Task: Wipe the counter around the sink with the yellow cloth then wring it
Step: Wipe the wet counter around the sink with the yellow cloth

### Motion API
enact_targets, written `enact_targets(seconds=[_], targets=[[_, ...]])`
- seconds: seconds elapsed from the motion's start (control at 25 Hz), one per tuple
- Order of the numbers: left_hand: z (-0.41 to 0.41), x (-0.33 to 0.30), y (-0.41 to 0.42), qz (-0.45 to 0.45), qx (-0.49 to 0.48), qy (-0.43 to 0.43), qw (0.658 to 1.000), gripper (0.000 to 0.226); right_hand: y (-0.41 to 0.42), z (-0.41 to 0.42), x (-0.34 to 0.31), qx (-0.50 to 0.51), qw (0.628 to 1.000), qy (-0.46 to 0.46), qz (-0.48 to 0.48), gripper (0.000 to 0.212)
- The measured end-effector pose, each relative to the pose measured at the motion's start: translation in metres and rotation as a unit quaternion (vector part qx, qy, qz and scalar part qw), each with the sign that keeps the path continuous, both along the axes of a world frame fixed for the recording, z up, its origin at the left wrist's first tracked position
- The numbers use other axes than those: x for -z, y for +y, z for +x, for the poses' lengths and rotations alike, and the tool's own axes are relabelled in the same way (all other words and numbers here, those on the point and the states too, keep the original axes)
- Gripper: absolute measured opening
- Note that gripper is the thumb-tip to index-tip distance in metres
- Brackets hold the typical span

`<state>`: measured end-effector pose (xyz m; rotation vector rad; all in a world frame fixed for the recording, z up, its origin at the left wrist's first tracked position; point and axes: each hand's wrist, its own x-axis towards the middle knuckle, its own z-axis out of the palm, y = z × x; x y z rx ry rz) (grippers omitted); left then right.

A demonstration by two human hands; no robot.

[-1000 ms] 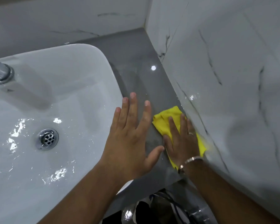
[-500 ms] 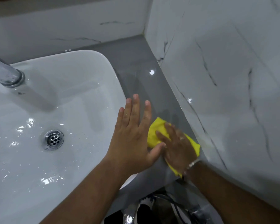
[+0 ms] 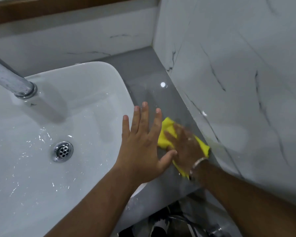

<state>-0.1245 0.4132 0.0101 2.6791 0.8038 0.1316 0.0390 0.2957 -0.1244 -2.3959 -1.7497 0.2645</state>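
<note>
A yellow cloth (image 3: 167, 134) lies flat on the narrow grey counter (image 3: 143, 76) between the white sink (image 3: 96, 79) and the marble wall. My right hand (image 3: 184, 147), blurred by motion and wearing a bracelet, presses flat on top of the cloth and covers its middle. My left hand (image 3: 142, 142) rests with spread fingers on the sink's right rim, its thumb touching the right hand. It holds nothing.
A chrome tap (image 3: 12, 82) reaches over the wet basin, whose drain (image 3: 63, 151) sits at its middle. White marble walls (image 3: 237, 82) close the counter at the right and back. Below the counter's front edge, dark objects show on the floor.
My right hand has slid the cloth leftward on the counter, towards the sink rim and my left thumb. The left hand has stayed on the rim. The view has tilted up slightly.
</note>
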Motion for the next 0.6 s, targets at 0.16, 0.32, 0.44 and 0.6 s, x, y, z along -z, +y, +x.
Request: enact_targets(seconds=[0.16, 0.32, 0.44, 0.6], targets=[[0.0, 0.0, 0.003, 0.021, 0.005, -0.025, 0.999, 0.097, 0.061, 0.012, 0.003, 0.113, 0.992, -0.05, 0.005, 0.057], [-0.002, -0.005, 0.035, 0.067, 0.089, -0.02, 0.994, 0.105, -0.027, -0.039, -0.006, 0.015, 0.999, -0.022, 0.038, 0.057], [-0.007, -0.007, 0.059, 0.067, 0.178, 0.008, 0.982, 0.108, -0.016, -0.026, -0.004, 0.088, 0.995, -0.029, 0.03, 0.056], [-0.004, -0.005, 0.068, 0.038, 0.21, 0.012, 0.977, 0.112, 0.076, 0.01, 0.005, 0.173, 0.985, -0.024, 0.006, 0.057]])
